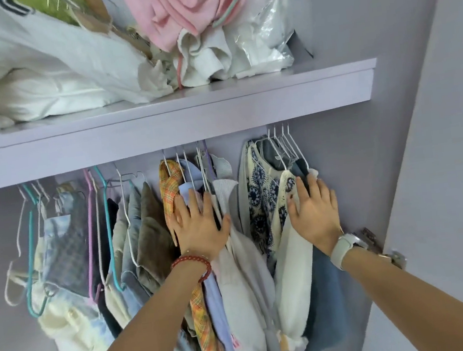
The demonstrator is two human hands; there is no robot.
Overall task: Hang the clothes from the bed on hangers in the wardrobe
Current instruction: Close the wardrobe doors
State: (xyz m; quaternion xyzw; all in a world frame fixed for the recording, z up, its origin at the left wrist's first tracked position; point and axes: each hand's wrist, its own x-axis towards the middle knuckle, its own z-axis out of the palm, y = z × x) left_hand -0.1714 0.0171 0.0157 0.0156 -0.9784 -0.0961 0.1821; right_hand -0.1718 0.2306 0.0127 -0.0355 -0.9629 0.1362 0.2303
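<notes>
Inside the lilac wardrobe, clothes hang on wire hangers below a shelf. My left hand, with a red bead bracelet, lies flat with spread fingers against the middle group: an orange plaid garment, a light blue shirt and a white knit top. My right hand, with a white watch on the wrist, presses flat on the right group: a cream garment with blue print and a grey-blue garment. A narrow gap separates the two groups. Neither hand grips anything.
Empty teal, pink and white hangers hang at the left beside denim and brown garments. The shelf holds white bedding, a pink cloth and a plastic bag. The wardrobe door stands at the right, with a hinge.
</notes>
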